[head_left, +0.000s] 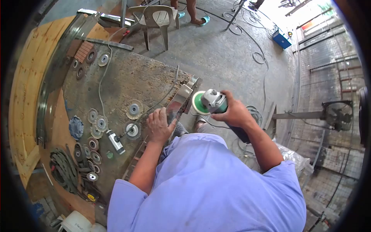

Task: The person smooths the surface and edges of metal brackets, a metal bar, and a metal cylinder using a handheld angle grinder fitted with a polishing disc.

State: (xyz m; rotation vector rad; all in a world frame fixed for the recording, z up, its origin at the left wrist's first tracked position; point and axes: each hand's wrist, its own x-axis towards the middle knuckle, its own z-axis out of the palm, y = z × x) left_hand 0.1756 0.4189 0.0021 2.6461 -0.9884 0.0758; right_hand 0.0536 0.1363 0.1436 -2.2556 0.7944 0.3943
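My right hand (236, 113) grips an angle grinder (215, 101) by its head and body. A round pad (198, 103), green with a pale face, is fitted on the grinder and faces left, just apart from a shiny metal piece (180, 97). That piece is bent or boxed in shape and lies along the workbench's right edge. My left hand (159, 125) is closed over its near end, fingers together and thumb along the side. Left of this hand are a disc with a white centre (132, 131) and a second power tool (115, 141).
Several abrasive discs (101, 123) lie about the worn workbench (127, 81). A cable (103, 83) runs across it. Coiled dark strips (62, 168) lie at the left. Beyond are a plastic chair (151, 17), a person's legs (192, 11), a blue box (281, 38) and floor cables (259, 58).
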